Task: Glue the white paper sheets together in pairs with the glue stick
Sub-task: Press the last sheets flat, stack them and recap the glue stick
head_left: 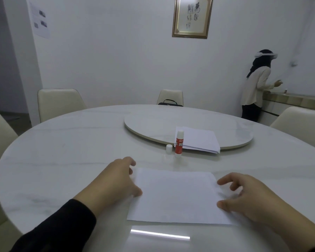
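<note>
White paper sheet (pixel 176 195) flat, uncreased on table (pixel 62 151); left hand (pixel 116 179) and right hand (pixel 244 195) at side edges, fingers loosely spread, gripping nothing. Glue stick (pixel 179 144) upright, uncapped.

The glue stick (pixel 179 142) label reads "GLUE STICK".
</note>
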The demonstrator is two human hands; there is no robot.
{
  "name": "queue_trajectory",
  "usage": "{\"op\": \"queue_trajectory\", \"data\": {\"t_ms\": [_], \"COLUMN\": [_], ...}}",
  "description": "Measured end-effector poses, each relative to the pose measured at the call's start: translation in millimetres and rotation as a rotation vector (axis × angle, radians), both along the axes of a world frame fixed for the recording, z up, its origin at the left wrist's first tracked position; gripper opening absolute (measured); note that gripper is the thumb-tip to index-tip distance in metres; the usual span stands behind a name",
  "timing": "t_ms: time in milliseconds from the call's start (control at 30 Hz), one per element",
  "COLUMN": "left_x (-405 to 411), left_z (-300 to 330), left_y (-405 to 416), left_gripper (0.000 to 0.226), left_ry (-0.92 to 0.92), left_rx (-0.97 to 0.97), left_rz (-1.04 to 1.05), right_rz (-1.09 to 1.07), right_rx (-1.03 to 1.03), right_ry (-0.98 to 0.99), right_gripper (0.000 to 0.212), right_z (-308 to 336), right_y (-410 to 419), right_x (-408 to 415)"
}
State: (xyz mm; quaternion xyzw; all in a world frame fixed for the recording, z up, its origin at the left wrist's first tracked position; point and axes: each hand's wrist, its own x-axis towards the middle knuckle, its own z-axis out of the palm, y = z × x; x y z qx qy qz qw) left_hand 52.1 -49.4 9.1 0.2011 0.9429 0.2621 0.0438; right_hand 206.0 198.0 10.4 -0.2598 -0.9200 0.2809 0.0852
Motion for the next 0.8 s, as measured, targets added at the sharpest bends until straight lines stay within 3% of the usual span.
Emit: {"op": "queue_trajectory", "data": {"t_ms": [167,267,367,467,633,800], "left_x": [5.9,15.4,16.5,14.2,13.3,9.9], "left_z": [-6.4,-25.3,-39.0,-41.0,-39.7,-38.2], "left_y": [27.1,44.6,52.8,53.2,49.1,44.4], "left_gripper": [0.057,0.065,0.068,0.067,0.068,0.091], "left_ry": [0.182,0.246,0.293,0.25,0.248,0.209], "left_rx": [-0.038,-0.162,-0.292,-0.33,-0.395,-0.407], "left_rz": [-0.291,-0.473,-0.534,-0.557,-0.524,-0.426], "right_rz": [0.098,0.138,0.387,0.548,0.561,0.441], "right_rx": [0.168,0.337,0.266,0.161,0.367,0.385], "right_ry": [-0.167,-0.117,0.021,-0.051,-0.126,-0.179], "right_gripper": [0.019,0.019,0.045,0.07,0.078,0.102], "right_z": [8.9,14.1,5.0,-16.3,-35.0,-31.7], "right_y": [-12.6,-23.3,-37.6,-44.8,-38.2,-27.4], "right_x": [-9.6,-24.5,-40.2,-50.1,-51.0,-41.3]}}
